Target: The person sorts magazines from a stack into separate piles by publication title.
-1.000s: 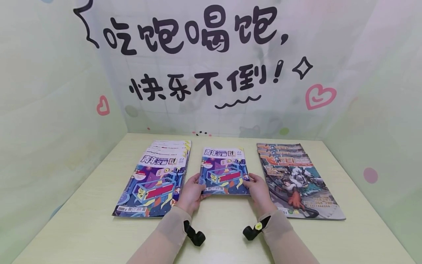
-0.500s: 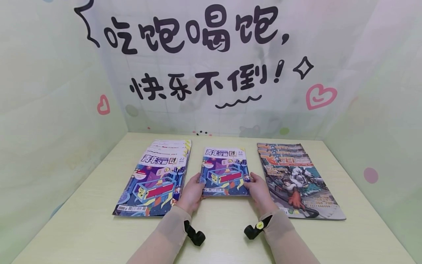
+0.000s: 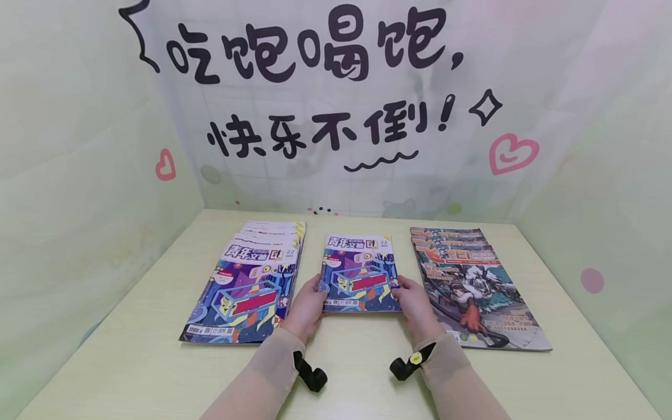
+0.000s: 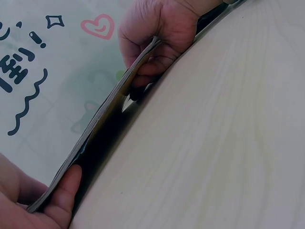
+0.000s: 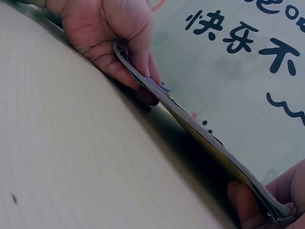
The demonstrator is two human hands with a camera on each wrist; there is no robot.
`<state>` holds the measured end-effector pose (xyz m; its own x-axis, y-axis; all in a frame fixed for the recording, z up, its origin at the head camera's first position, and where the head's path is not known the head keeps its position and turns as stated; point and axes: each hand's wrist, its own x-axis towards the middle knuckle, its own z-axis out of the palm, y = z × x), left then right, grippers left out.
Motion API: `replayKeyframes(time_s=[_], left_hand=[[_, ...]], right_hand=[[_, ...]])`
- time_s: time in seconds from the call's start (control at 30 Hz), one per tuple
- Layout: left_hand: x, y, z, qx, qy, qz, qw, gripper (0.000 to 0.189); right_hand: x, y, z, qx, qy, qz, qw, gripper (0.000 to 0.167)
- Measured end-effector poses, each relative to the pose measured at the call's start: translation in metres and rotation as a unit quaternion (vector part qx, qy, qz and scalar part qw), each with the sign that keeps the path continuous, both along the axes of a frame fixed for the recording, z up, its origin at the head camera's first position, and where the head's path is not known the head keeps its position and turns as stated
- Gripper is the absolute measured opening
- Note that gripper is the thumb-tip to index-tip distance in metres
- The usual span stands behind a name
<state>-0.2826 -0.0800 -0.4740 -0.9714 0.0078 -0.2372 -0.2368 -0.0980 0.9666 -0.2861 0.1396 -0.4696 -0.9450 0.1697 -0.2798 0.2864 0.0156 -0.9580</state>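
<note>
A purple-and-blue magazine (image 3: 360,274) is held face up at the middle of the table, between both hands. The left hand (image 3: 306,306) pinches its left edge, and the right hand (image 3: 416,303) pinches its right edge. In the left wrist view, curled fingers (image 4: 66,193) of the left hand lie under the magazine (image 4: 102,107). The right wrist view shows the magazine (image 5: 190,129) edge-on, a little above the tabletop, with a dark gap beneath. Right-hand fingers (image 5: 243,202) support its underside there.
On the left lies a fanned stack of similar purple magazines (image 3: 238,297). Another stack, with dark, orange-lettered covers (image 3: 480,291), lies on the right. The pale wood table (image 3: 357,367) meets a printed fabric backdrop (image 3: 294,186) behind and at both sides.
Both hands keep their grip on the magazine, which has shifted very slightly to the right and nearer. The two stacks stay where they were.
</note>
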Motion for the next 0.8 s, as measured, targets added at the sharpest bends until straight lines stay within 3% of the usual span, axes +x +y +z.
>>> replayKeyframes(time_s=[0.47,0.8], left_hand=[[0.001,-0.002,0.001,0.032,0.008,0.007,0.9994,0.056],[0.003,-0.003,0.012,0.038,0.006,0.014,0.9992,0.056]], right_hand=[[0.001,-0.001,-0.002,-0.015,0.030,-0.015,0.9993,0.058],[0.004,-0.004,0.004,-0.034,0.037,-0.027,0.9984,0.059]])
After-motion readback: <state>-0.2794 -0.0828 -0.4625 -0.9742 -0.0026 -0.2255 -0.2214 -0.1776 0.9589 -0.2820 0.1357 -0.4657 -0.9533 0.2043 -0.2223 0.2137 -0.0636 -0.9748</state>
